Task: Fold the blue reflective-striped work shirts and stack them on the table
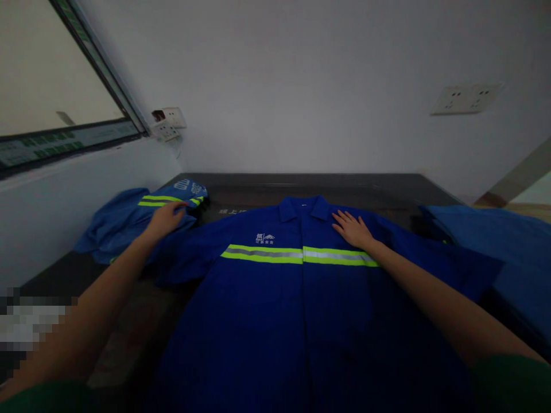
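A dark blue work jacket [267, 298] lies spread front side up, its collar toward the wall and a yellow-green reflective stripe across the chest. My right hand [353, 230] rests flat on the jacket beside the collar, fingers spread, holding nothing. At the left, my left hand [167, 219] is over the edge of a crumpled lighter blue garment [124, 221], near the jacket's sleeve end. Its fingers show only in part, bent downward, and what they touch or grip is hidden.
The dark table [279, 186] meets a pale wall behind. Folded blue cloth [495, 235] lies at the right. Sockets [467, 98] are on the wall, with more sockets [167, 124] in the left corner beside a window frame [69, 139].
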The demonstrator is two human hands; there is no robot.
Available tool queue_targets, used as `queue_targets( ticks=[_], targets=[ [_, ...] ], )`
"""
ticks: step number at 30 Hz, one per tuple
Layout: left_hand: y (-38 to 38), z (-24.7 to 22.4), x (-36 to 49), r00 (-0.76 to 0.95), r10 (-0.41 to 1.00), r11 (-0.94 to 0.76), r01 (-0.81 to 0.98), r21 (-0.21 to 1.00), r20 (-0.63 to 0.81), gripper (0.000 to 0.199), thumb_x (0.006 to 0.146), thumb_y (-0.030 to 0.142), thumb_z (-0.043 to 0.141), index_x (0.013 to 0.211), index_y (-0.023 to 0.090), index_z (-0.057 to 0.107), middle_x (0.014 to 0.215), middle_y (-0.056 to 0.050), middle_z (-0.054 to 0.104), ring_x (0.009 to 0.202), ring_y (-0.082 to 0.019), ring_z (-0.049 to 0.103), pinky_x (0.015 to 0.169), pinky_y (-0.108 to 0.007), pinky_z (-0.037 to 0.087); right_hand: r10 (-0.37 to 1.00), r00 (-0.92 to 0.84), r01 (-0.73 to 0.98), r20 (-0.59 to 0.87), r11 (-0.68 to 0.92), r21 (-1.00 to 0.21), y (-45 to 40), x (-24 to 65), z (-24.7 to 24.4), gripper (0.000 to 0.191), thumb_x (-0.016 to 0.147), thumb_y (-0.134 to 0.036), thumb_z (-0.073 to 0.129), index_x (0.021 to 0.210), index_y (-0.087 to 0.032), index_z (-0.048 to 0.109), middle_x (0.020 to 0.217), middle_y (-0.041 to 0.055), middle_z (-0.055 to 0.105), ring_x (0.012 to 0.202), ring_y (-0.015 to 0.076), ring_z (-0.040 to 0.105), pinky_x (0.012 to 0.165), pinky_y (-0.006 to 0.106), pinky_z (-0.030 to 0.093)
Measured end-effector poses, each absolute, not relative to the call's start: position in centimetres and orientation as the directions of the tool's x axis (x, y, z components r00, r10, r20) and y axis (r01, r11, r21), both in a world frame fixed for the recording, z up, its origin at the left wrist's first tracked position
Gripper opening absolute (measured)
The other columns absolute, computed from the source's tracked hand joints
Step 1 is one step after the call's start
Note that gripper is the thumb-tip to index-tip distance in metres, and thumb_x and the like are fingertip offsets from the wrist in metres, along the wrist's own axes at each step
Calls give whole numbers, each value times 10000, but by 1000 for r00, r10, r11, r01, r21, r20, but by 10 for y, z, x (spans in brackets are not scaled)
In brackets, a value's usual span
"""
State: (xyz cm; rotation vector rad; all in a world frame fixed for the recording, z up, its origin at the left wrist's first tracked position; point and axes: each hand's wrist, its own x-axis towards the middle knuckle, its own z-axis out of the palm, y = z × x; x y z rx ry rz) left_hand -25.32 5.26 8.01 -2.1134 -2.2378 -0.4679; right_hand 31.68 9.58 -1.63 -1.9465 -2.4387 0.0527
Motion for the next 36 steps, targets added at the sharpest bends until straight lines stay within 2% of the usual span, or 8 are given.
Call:
queue_targets(
  ticks=[5,11,14,18,22,29,32,36],
  targets=[
    [74,42,-143,236,963,-259,946,195,134,487,901,334,444,1341,133,503,1380,-113,526,1286,-246,465,1098,-362,332,981,-196,980,6,196,-23,90,308,-8,548,978,-439,224,1485,-244,289,1569,76,210,1434,308,168,1088,639,196],
    [84,6,-76,109,990,-98,988,120,-93,792,851,701,343,1507,284,200,1575,-132,151,1436,-401,87,1053,-696,166,990,-141,986,20,142,-91,82,295,-2,523,977,-404,287,1478,-251,298,1558,97,238,1419,312,212,1062,629,264],
    [81,6,-80,125,985,-111,987,114,-122,757,821,762,285,1482,399,214,1584,-109,111,1432,-429,34,971,-790,125,988,-152,982,5,151,-112,85,297,-4,524,982,-451,258,1470,-268,315,1556,83,248,1427,306,194,1082,635,209],
    [85,7,-88,102,990,-88,987,136,-100,795,804,781,280,1492,414,121,1586,-84,106,1433,-424,51,936,-825,107,983,-184,975,-7,181,-126,92,302,-7,548,974,-510,251,1476,-296,301,1565,62,227,1432,297,181,1104,619,163],
    [96,2,-93,33,997,-23,991,135,-74,800,825,767,215,1505,373,67,1587,-42,99,1443,-387,54,962,-816,83,979,-203,973,6,202,-109,94,302,-10,551,978,-509,236,1483,-296,284,1568,52,219,1434,292,175,1109,618,143],
    [102,3,-95,90,993,-91,996,-12,-75,651,915,618,263,1475,288,299,1560,-81,226,1439,-365,127,1027,-760,46,982,-188,976,25,190,-104,92,297,-14,538,982,-479,242,1484,-289,284,1569,57,215,1436,295,164,1103,628,138],
    [110,6,-74,144,990,-144,990,6,13,567,953,474,307,1444,197,369,1529,-117,304,1436,-313,186,1101,-662,84,982,-181,974,63,188,-130,94,293,-11,518,976,-403,285,1470,-250,322,1558,74,244,1433,286,178,1101,627,155],
    [129,1,-33,184,981,-190,977,94,67,582,978,407,252,1491,134,241,1552,-108,246,1437,-249,206,1138,-494,226,982,-145,974,123,164,-160,99,287,-6,546,934,-237,322,1477,-179,302,1552,87,256,1430,250,195,1118,556,210]
  ],
)
